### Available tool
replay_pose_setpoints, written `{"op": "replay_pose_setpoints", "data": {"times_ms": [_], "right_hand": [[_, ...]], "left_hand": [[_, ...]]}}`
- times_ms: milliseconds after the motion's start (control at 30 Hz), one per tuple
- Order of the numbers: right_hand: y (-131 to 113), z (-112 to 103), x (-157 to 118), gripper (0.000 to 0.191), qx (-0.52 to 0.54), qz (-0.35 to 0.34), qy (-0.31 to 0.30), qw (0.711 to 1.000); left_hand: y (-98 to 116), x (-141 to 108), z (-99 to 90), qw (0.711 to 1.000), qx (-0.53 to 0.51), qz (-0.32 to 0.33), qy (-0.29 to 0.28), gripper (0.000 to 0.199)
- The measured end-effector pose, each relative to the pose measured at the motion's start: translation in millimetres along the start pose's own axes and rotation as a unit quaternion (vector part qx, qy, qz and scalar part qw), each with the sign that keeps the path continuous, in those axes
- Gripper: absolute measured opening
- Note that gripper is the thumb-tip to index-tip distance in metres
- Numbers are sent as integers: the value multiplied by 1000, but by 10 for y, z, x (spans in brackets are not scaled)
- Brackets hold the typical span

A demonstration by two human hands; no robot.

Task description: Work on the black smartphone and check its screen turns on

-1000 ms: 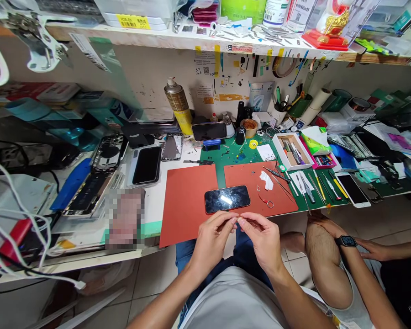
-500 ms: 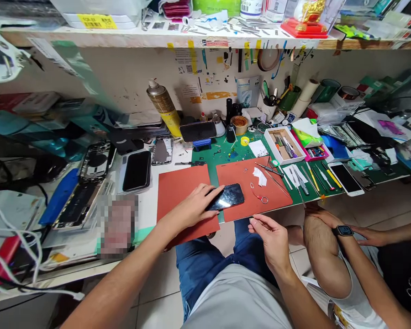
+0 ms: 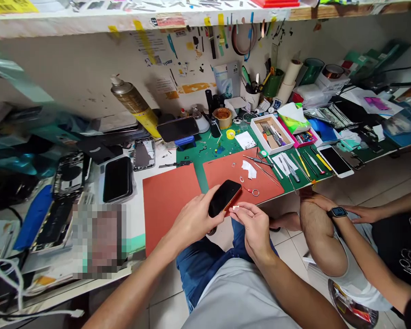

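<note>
My left hand (image 3: 196, 217) is closed around a dark smartphone (image 3: 225, 197), thumb along the near side and fingers at the far side. The phone is raised and tilted above the red-brown mat (image 3: 219, 172), screen up. Close to its right edge, my right hand (image 3: 256, 225) pinches a small pale piece (image 3: 236, 208) between thumb and fingertips; its exact kind is too small to make out. Beyond the phone on the mat lie a small ring with a red part (image 3: 255, 193), a crumpled white tissue (image 3: 249, 169) and a thin screwdriver (image 3: 258, 161).
A second red-brown mat (image 3: 169, 192) lies to the left. Screwdrivers and tweezers (image 3: 289, 167), a white parts box (image 3: 273, 147) and a white phone (image 3: 335, 161) are at the right. A phone on a blue stand (image 3: 178, 130) stands behind. Another person's hand (image 3: 317, 201) rests on their knee at right.
My left hand has lifted and tilted the phone from the mat. My right hand has moved in beside its edge, and the pale piece in the fingers now shows. The view has shifted.
</note>
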State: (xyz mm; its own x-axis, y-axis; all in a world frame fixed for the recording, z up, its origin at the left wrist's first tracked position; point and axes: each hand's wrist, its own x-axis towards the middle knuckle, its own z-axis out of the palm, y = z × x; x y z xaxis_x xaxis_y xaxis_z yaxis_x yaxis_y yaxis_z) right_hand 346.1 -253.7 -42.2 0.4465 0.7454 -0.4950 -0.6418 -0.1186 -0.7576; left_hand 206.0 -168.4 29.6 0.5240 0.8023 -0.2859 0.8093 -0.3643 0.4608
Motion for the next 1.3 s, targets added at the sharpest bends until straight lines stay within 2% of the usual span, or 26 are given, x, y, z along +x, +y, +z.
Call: {"op": "replay_pose_setpoints", "data": {"times_ms": [233, 467, 1067, 1300], "right_hand": [[-7, 62, 56, 36, 27, -10, 16, 999], [-12, 60, 80, 33, 19, -11, 30, 999], [-63, 20, 136, 32, -24, -8, 42, 999], [-42, -27, 150, 38, -49, -25, 47, 997]], "left_hand": [[124, -45, 133, 997, 11, -82, 8, 71], [225, -35, 189, 992, 52, -116, 7, 78], [297, -33, 382, 986, 121, -110, 39, 79], [378, -26, 424, 982, 147, -108, 53, 82]]}}
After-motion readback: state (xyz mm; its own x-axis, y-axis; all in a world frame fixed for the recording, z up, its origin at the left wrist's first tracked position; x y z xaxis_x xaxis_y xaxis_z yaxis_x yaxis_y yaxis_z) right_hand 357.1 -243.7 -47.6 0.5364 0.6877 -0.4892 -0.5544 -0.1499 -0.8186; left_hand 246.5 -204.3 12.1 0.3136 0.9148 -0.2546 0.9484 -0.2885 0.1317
